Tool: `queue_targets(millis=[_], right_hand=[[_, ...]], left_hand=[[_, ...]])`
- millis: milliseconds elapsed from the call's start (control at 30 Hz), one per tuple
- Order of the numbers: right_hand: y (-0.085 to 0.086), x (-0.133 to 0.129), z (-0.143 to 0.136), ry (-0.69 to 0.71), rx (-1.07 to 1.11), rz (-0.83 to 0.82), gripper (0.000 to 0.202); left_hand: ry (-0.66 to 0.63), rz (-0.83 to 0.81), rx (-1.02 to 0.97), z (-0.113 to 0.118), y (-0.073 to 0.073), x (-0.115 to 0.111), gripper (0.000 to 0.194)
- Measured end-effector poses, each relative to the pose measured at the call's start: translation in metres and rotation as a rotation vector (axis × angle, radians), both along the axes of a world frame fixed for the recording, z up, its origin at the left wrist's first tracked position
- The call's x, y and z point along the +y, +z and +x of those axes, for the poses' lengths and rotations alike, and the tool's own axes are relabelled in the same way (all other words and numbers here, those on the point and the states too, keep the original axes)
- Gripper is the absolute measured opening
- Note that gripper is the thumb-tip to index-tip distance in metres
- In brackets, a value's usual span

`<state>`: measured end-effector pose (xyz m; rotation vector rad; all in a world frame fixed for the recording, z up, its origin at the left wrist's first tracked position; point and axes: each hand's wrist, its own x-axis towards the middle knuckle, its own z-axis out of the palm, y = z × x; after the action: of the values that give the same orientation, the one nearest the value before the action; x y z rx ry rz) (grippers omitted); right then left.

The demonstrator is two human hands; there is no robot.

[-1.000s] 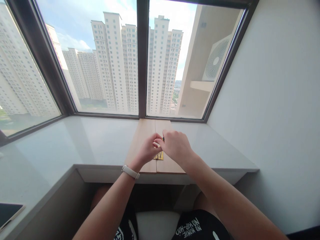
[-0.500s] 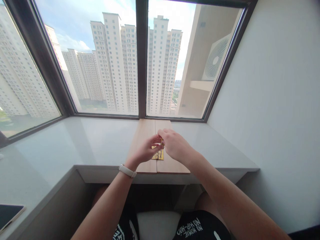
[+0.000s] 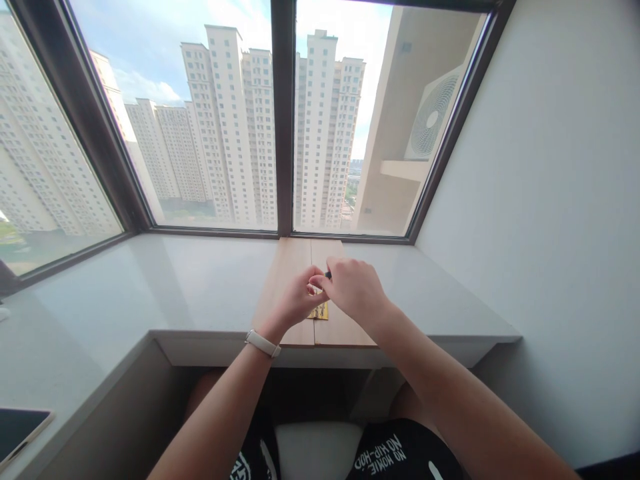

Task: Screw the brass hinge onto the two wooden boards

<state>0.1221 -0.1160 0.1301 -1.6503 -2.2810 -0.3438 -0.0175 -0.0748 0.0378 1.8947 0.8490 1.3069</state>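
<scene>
Your right hand point(image 3: 354, 283) is arching knuckles-up over the wooden boards point(image 3: 290, 257), its fingertips hiding from view, so you are leaving it impossible to tell how tightly they are pinching. Your left hand point(image 3: 296, 300) is meeting it from the other side, fingers bending toward the thumb. Between the two, a small dark piece point(image 3: 328, 274) is peeking out, and the picture is not settling which hand is bearing it. Just below, a flat yellow printed piece point(image 3: 320, 311) is lying on the boards, near their front edge, with your left hand partly covering it.

What you are risking most is a slip: the dark piece is showing so little of itself that, if your fingers are gripping only a sliver, a small twist could be sending it down onto the boards. Because your hands are crowding together, they are also blocking your own sight of the contact, and a crooked push could be going unnoticed. Your left hand is hanging low enough that a dipping finger could be nudging the yellow piece toward the front edge, or across the seam point(image 3: 314, 333) running beneath it.
</scene>
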Motion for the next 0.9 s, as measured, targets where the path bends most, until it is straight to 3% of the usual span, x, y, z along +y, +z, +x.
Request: queue_targets(millis=[133, 333, 500, 600, 700, 800, 900], right_hand=[[-0.004, 0.0, -0.005, 0.015, -0.035, 0.006, 0.029], [-0.006, 0.002, 0.006, 0.174, -0.038, -0.006, 0.01], [-0.006, 0.004, 0.012, 0.32, 0.036, -0.034, 0.023], [-0.005, 0.004, 0.012, 0.346, 0.056, -0.048, 0.024], [-0.002, 0.003, 0.01, 0.262, 0.072, -0.018, 0.019], [0.0, 0.002, 0.006, 0.072, 0.048, 0.003, 0.027], [0.0, 0.003, 0.001, -0.026, -0.014, -0.038, 0.033]], left_hand=[[0.017, 0.005, 0.031, 0.002, 0.002, 0.0, 0.018], [-0.147, -0.006, 0.075, -0.009, 0.004, 0.002, 0.029], [-0.268, -0.023, 0.044, -0.01, 0.003, 0.005, 0.024], [-0.239, -0.004, 0.031, -0.008, 0.001, 0.006, 0.016], [-0.119, 0.028, 0.047, -0.008, 0.0, 0.006, 0.01], [0.009, 0.048, 0.073, -0.006, -0.001, 0.005, 0.017], [0.105, 0.071, 0.097, -0.003, -0.002, 0.005, 0.019]])
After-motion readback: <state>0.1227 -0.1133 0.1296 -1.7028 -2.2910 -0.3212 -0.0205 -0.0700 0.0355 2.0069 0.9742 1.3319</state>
